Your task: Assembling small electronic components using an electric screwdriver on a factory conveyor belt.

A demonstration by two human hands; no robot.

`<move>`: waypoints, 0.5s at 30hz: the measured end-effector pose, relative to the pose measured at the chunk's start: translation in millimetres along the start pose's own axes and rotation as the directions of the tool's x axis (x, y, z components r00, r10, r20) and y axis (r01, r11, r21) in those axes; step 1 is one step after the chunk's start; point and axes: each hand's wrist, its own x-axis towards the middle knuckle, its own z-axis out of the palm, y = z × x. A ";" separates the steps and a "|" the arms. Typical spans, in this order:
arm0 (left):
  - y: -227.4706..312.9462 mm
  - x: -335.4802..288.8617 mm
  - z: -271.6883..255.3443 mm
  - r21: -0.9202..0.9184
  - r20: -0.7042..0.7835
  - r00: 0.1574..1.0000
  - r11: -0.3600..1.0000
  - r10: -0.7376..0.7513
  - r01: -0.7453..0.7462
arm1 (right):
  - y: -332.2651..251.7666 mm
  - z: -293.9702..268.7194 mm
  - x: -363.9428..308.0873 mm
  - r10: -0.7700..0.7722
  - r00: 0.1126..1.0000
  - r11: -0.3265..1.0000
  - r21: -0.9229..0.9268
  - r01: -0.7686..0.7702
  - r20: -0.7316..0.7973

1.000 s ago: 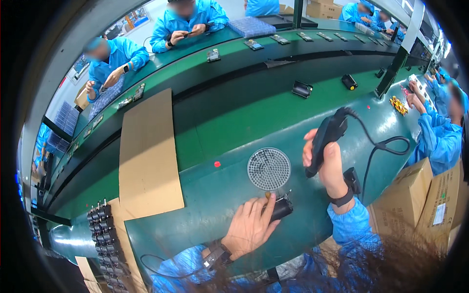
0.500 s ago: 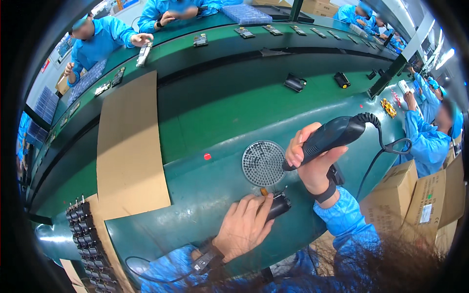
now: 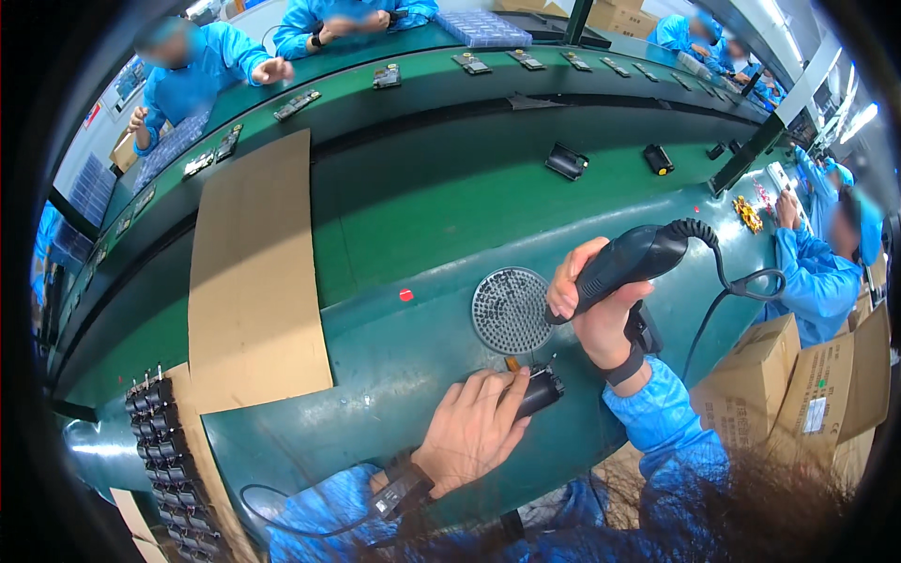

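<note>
My right hand (image 3: pixel 605 324) is wrapped round a black electric screwdriver (image 3: pixel 633 265) with a coiled cord, its tip end slanting down to the left. The tip shows next to a round grey plate (image 3: pixel 475 315) covered with small dark pieces, apparently screws. Below the plate, my left hand (image 3: pixel 472 430) grips a small black plastic housing (image 3: pixel 539 394) against the green mat. An orange-brown strip (image 3: pixel 511 363) and thin wires stick up at the housing's top edge. My fingers cover its left part.
A cardboard sheet (image 3: pixel 253 281) lies across the belt, left. Rows of black housings (image 3: pixel 174 460) stand at lower left. Two more housings (image 3: pixel 567 161) rest ahead. Circuit boards (image 3: pixel 387 76) line the far belt. Co-workers in blue sit around; cardboard boxes (image 3: pixel 807 375) stand right.
A co-worker at far left has let go of a circuit board, which now lies on the belt. The view has shifted slightly. My hands keep nearly the same pose.
</note>
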 end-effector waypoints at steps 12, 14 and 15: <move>-5.2 -3.1 -2.9 -0.077 -0.031 0.999 0.996 -0.038 0.035 | -39.7 22.4 -36.0 -0.106 0.992 0.964 0.239 0.120 -0.071; -6.1 1.0 -1.9 -0.137 -0.053 0.998 0.990 -0.026 0.018 | -37.3 20.9 -46.9 -0.163 0.987 0.955 0.254 0.155 0.008; -6.8 2.3 -0.4 -0.146 -0.051 0.998 0.989 -0.026 0.018 | -36.1 20.4 -50.2 -0.157 0.988 0.957 0.248 0.151 0.005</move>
